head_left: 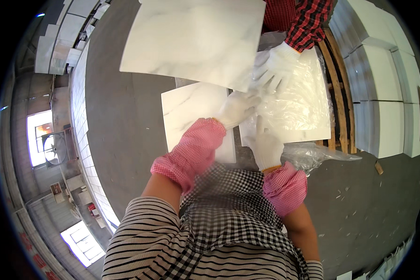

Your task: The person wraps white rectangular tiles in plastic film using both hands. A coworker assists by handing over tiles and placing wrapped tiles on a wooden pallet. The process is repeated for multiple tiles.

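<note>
Before me lies a stack topped by a white marble-patterned panel [308, 116] wrapped in clear plastic film [308, 88]. My left hand [238, 109], in a white glove, reaches over the film's left edge with its fingers stretched out to the right. My right hand [267, 147], gloved too, rests at the near left corner of the panel, fingers pointing away from me over the film. A co-worker's white-gloved hand [277, 67] lies spread on the film from the far side. Another marble-patterned panel [186, 107] lies left of my left hand, partly under my forearm.
A large marble-patterned panel [196, 39] overhangs the far left. Wooden pallet slats [340, 93] run along the right, beside tall stacks of white blocks [378, 79]. Loose clear film [312, 154] trails near my right hand. A wood scrap [379, 167] lies on the grey floor [116, 112].
</note>
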`<state>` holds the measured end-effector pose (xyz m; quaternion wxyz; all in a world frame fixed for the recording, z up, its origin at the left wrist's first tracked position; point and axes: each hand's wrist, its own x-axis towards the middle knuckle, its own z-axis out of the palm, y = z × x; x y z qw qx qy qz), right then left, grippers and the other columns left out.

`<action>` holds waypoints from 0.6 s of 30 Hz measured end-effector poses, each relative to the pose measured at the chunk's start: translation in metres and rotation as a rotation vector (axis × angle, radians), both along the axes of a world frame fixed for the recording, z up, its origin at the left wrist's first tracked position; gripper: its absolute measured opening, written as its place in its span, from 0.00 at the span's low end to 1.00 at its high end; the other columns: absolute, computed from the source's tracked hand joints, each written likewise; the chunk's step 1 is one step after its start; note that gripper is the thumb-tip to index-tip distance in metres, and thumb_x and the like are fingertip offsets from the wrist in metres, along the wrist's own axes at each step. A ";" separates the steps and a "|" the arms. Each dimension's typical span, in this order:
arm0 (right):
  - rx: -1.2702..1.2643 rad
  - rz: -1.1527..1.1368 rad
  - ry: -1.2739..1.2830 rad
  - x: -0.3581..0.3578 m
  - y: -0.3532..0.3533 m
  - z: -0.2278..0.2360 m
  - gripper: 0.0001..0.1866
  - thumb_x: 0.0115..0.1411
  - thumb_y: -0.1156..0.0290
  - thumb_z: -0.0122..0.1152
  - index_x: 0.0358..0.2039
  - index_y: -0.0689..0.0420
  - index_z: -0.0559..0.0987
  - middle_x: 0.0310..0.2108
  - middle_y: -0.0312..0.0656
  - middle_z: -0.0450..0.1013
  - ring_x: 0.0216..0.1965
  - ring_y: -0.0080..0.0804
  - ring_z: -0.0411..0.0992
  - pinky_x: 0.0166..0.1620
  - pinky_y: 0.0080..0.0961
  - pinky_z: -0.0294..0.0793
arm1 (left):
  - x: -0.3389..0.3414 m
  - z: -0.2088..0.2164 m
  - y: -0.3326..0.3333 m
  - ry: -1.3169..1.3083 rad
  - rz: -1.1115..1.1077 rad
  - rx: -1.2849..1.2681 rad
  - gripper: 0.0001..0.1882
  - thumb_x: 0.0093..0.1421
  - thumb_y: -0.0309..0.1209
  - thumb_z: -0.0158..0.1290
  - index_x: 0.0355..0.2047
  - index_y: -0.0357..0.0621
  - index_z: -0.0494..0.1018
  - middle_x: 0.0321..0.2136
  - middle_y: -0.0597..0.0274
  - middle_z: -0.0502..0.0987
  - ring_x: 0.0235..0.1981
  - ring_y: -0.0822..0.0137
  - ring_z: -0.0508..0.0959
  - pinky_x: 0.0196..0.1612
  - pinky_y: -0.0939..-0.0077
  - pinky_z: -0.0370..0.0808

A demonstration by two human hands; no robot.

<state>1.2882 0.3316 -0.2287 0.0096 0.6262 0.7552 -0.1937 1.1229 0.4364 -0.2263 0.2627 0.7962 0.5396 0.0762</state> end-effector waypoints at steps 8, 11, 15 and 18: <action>0.174 0.140 0.059 -0.008 0.016 -0.026 0.20 0.68 0.60 0.58 0.58 0.50 0.74 0.31 0.39 0.79 0.31 0.39 0.80 0.29 0.39 0.80 | -0.006 0.022 0.000 -0.011 0.215 -0.336 0.22 0.72 0.42 0.53 0.60 0.45 0.76 0.58 0.50 0.79 0.57 0.53 0.79 0.57 0.61 0.76; 0.309 0.141 0.104 -0.007 0.026 -0.040 0.13 0.66 0.67 0.58 0.51 0.50 0.77 0.30 0.39 0.79 0.29 0.39 0.80 0.30 0.38 0.79 | -0.002 0.030 -0.004 0.014 0.309 -0.241 0.28 0.71 0.46 0.53 0.66 0.44 0.72 0.64 0.47 0.75 0.64 0.54 0.74 0.65 0.55 0.70; 0.270 0.206 0.046 -0.007 0.019 -0.027 0.13 0.64 0.70 0.57 0.49 0.55 0.80 0.32 0.44 0.81 0.34 0.42 0.81 0.37 0.36 0.81 | -0.003 0.008 -0.019 0.082 0.420 -0.069 0.29 0.71 0.46 0.53 0.66 0.43 0.72 0.64 0.47 0.74 0.65 0.53 0.73 0.66 0.54 0.69; 0.226 0.094 0.304 -0.013 0.006 -0.037 0.16 0.63 0.71 0.58 0.51 0.60 0.80 0.36 0.47 0.81 0.41 0.43 0.80 0.45 0.38 0.81 | -0.007 -0.006 -0.030 0.129 0.445 0.007 0.29 0.70 0.46 0.53 0.66 0.43 0.72 0.65 0.47 0.73 0.65 0.52 0.72 0.67 0.52 0.68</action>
